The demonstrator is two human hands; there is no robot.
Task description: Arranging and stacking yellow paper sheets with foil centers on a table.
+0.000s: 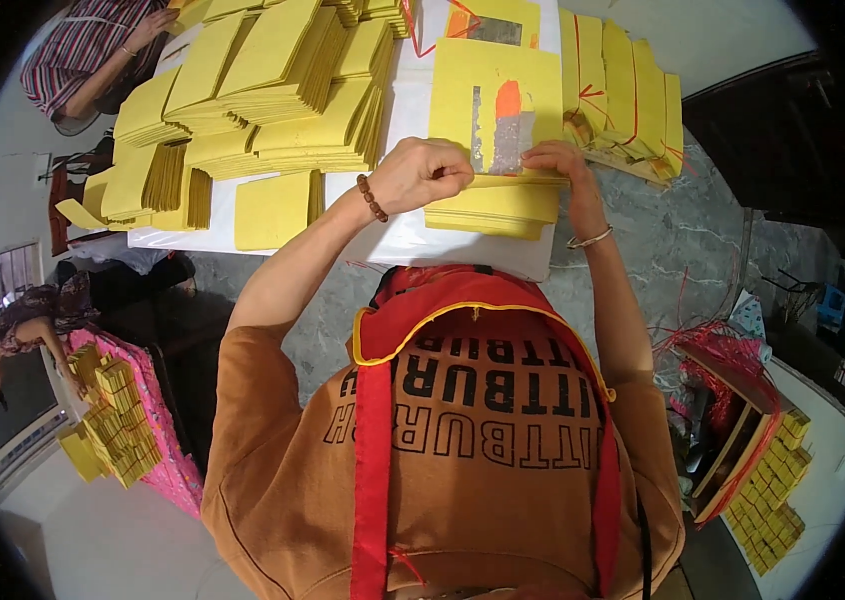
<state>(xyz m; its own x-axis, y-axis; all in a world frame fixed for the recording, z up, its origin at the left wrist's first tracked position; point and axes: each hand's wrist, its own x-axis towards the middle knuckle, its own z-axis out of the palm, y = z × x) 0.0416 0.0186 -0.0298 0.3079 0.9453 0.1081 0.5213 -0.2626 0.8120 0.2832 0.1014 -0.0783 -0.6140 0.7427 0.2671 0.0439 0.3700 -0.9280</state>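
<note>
A yellow paper sheet (455, 85) with an orange patch and silver strips lies on top of a stack of yellow paper (491, 218) in front of me. At the sheet's lower left corner my left hand (421, 172) is closed, with thumb and curled fingers together; whatever they pinch is hidden. My right hand (575, 185) reaches along the opposite side with its fingers stretched out, the tips touching the sheet's right edge near the silver strip. Its thumb does not show.
Piles of folded yellow paper (283, 70) fill the left of the white-covered table (407, 110). Bundles tied with red string (623, 90) stand right. A person in a striped top (93, 50) works far left; another is by a pink table (168, 440). Red strings (718, 365) hang lower right.
</note>
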